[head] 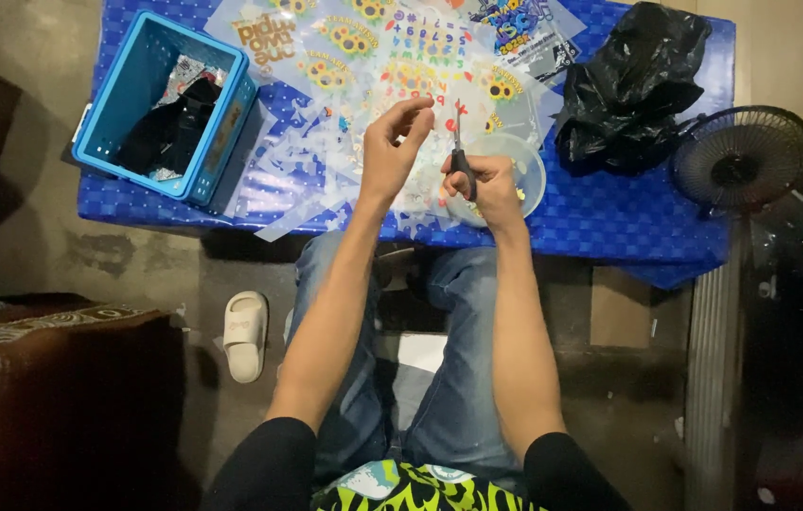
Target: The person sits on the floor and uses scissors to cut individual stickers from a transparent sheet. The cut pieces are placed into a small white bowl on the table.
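My right hand (484, 182) grips small scissors (459, 151) with black handles, blades pointing away from me. My left hand (394, 142) is raised just left of the blades, fingertips pinched on a small piece that is too tiny to make out. Both hands hover over clear sticker sheets (392, 57) printed with sunflowers and coloured letters, spread on a blue checked table (609, 218). A clear round plastic bowl (529, 166) sits under my right hand.
A blue plastic basket (127, 85) holding dark items stands at the table's left. A crumpled black plastic bag (633, 80) lies at the right, beside a small black fan (744, 156). A white slipper (246, 333) rests on the floor by my knees.
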